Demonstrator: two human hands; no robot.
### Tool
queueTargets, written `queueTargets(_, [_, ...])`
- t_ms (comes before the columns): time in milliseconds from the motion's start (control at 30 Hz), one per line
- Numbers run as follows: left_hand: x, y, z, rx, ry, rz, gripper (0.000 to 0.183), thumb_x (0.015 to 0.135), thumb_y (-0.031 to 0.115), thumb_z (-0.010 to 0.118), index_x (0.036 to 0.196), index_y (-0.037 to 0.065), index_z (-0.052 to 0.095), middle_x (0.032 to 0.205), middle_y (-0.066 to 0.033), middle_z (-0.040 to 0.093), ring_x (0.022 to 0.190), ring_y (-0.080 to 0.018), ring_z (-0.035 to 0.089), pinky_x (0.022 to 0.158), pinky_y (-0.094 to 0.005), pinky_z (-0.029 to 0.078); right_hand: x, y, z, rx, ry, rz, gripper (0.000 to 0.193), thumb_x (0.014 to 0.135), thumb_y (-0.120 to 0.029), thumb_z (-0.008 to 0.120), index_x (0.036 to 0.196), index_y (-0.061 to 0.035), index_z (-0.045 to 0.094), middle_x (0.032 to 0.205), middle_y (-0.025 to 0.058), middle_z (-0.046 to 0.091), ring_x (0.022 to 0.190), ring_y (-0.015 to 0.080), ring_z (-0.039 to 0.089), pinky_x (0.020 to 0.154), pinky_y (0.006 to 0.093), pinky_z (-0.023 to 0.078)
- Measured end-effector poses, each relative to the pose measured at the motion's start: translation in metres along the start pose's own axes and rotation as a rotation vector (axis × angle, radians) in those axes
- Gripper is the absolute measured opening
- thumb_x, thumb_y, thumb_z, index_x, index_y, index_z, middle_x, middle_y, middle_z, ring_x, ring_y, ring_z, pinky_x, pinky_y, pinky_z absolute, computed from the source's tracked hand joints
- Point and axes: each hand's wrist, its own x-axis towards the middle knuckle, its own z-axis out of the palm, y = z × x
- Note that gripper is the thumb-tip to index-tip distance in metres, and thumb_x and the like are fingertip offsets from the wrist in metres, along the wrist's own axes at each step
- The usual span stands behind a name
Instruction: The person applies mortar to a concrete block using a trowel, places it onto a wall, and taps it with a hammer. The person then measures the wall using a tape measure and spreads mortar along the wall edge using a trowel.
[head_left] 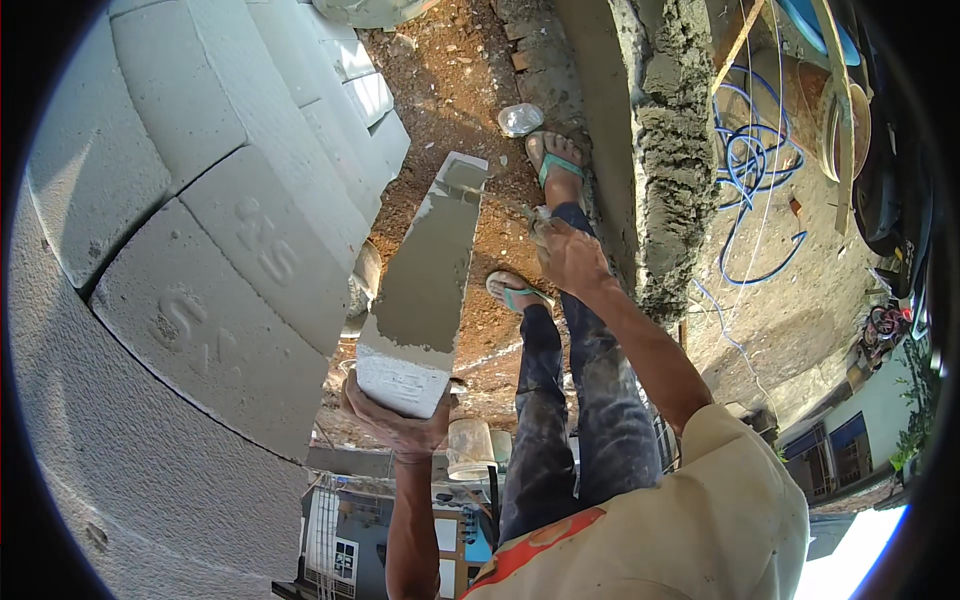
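Note:
My left hand (398,425) is wrapped round the near end of a long white lightweight concrete block (403,380), holding it from below. Wet grey mortar (425,270) coats most of the block's upper face, leaving bare strips at the near end and along the far edge. To the block's right, my right hand (572,258) is closed round the handle of a trowel (466,182). Its mortar-smeared blade lies at the block's far end, blending with the mortar there; the fingers cover most of the handle.
Stacked white blocks (270,240) rise close on the left. On the right runs a wall (672,160) topped with rough mortar, with a coiled blue hose (750,160) beyond it. My sandalled feet stand on reddish soil (430,90). A pale bucket (470,447) stands behind the block.

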Motion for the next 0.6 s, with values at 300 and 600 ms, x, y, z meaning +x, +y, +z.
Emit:
queueTargets(300, [-0.001,-0.001,0.005,0.004,-0.011,-0.063,0.121,0.064,0.049,0.088,0.154,-0.004,0.026,0.144,-0.0251,0.039,0.132,-0.0439,0.038,0.106,-0.0633,0.033,0.112,0.024,0.02,-0.083,-0.245,-0.01,0.036,0.093,-0.021,0.059,0.117,0.0024,0.069,0.114,0.0246,0.073,0.107,0.0418,0.073,0.095,0.0498,0.058])
queueTargets(600, [-0.001,0.001,0.008,-0.014,-0.024,-0.011,0.123,0.068,0.049,0.086,0.157,-0.006,0.021,0.15,-0.029,0.033,0.136,-0.0454,0.035,0.109,-0.0654,0.029,0.134,0.043,0.051,-0.042,-0.087,0.141,0.042,0.091,-0.022,0.063,0.124,0.0038,0.069,0.12,0.0279,0.072,0.111,0.0404,0.072,0.095,0.0485,0.058])
